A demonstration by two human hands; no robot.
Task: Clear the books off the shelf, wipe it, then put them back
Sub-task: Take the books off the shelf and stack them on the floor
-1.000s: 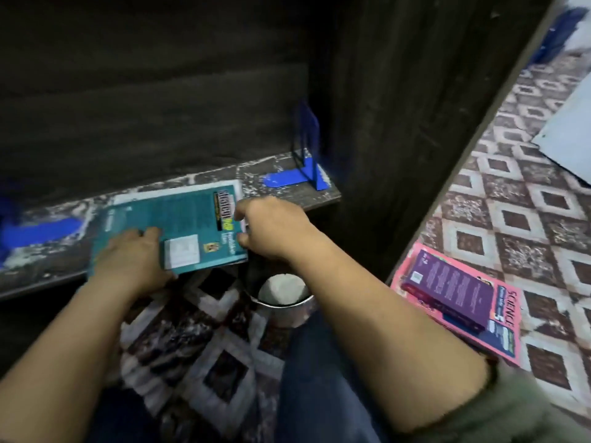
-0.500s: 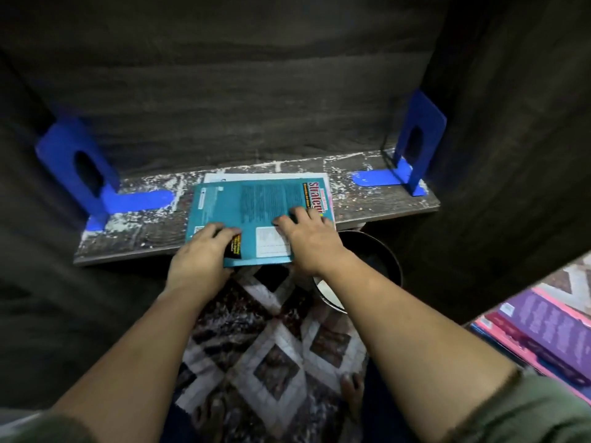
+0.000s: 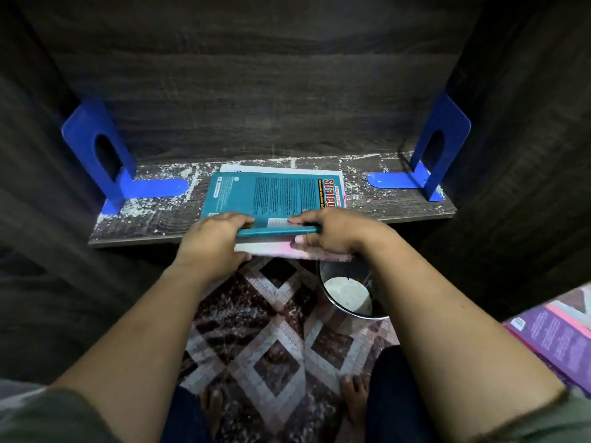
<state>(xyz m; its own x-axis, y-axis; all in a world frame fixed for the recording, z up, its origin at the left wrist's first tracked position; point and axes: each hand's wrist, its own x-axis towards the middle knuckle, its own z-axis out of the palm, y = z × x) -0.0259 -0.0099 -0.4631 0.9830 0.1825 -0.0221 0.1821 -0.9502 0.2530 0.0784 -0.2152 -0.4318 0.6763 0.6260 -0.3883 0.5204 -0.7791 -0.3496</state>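
Teal book [image 3: 271,196] gripped at its near edge by both hands [image 3: 278,235].

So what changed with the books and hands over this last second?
Both hands now grip the near edge of the stack: the left hand and right hand curl round the teal book and the pale book beneath it, tipping the near edge up off the shelf; before, they lay on the cover. Both blue bookends and the white crumbs stayed put.
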